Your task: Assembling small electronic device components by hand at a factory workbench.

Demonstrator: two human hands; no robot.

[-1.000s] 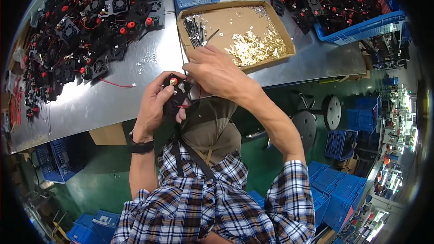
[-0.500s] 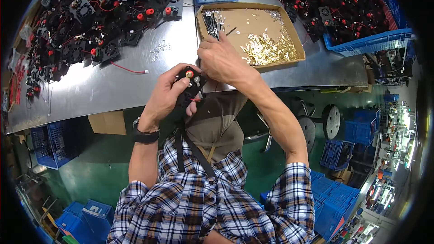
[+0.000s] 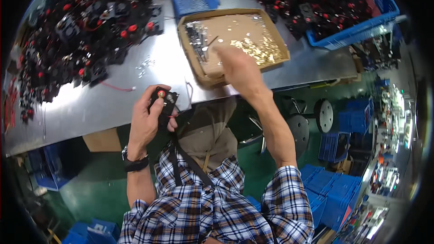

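My left hand (image 3: 147,115) is closed around a small black module (image 3: 167,108) at the table's front edge. A red terminal with a brass-coloured piece and a silver tab show on the module's upper face. Blurred by motion, my right hand (image 3: 243,68) hovers over a shallow cardboard tray (image 3: 205,81); whether its fingers hold anything is not clear. Gold-coloured metal terminals (image 3: 260,52) lie heaped in the tray, with dark cable ties (image 3: 196,40) or similar thin strips along its left side.
Black fan modules (image 3: 86,31) with red caps and wires cover the table's left. A blue bin (image 3: 194,2) of small silver parts stands behind the tray. More modules fill a blue crate (image 3: 352,34) at right. Loose silver pieces (image 3: 145,65) lie on the metal table (image 3: 99,108).
My right hand has left the module and moved right over the tray, away from the dark strips. The left hand still holds the module. The whole view has shifted.
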